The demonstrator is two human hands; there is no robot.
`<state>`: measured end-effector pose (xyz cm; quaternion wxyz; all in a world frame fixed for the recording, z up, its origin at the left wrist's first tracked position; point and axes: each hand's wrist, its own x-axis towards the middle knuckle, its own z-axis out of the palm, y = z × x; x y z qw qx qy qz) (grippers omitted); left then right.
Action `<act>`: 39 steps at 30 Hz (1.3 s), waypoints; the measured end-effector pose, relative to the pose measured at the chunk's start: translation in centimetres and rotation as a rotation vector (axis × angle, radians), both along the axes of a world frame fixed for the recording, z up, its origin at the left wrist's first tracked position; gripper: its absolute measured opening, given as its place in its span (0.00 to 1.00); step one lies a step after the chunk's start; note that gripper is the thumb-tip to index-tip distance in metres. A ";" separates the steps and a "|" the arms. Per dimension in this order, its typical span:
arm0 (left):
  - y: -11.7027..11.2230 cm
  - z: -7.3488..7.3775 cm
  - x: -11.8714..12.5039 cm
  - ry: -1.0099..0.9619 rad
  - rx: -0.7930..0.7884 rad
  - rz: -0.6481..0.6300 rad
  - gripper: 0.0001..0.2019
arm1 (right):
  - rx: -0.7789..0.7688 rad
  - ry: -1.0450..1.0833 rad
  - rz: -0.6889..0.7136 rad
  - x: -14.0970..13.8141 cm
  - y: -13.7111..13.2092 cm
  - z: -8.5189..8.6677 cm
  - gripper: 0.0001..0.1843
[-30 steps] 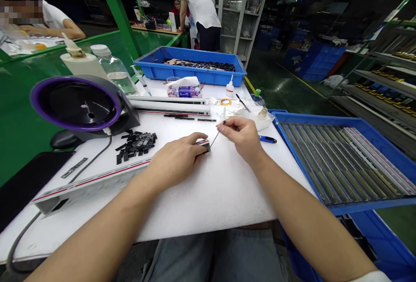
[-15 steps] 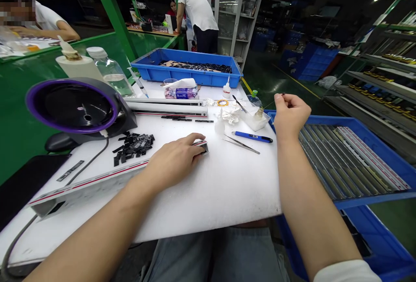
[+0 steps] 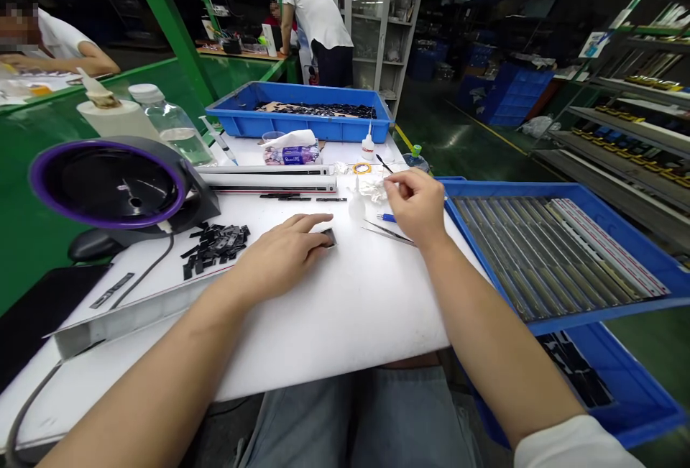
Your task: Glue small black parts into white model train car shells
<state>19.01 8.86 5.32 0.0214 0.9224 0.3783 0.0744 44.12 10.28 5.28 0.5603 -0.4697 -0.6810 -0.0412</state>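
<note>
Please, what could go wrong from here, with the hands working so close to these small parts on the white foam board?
The right hand is just beside the small white plastic bottle and the tweezers, so it could perhaps knock them. The left hand rests on a small black part, which might slip from under the fingers. The loose pile of black pieces lies near the left wrist, and a careless move might scatter it.

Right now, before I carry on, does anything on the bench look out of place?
The black pieces stand out: they lie in a loose, jumbled heap at all angles on the white foam pad, while the black strips beyond sit in a neat line. Nothing looks spilled or broken from this view.
</note>
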 end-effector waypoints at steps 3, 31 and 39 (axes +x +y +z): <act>0.1 0.1 0.0 -0.008 -0.025 0.015 0.19 | -0.047 -0.040 0.107 -0.8 0.0 -0.2 0.05; -5.5 2.1 -0.8 0.030 0.229 0.135 0.09 | -0.224 -0.534 0.526 -5.3 -1.7 -3.3 0.18; -15.4 0.8 -14.8 0.018 0.395 0.546 0.15 | -0.256 -0.557 0.490 -4.2 -2.0 -1.9 0.15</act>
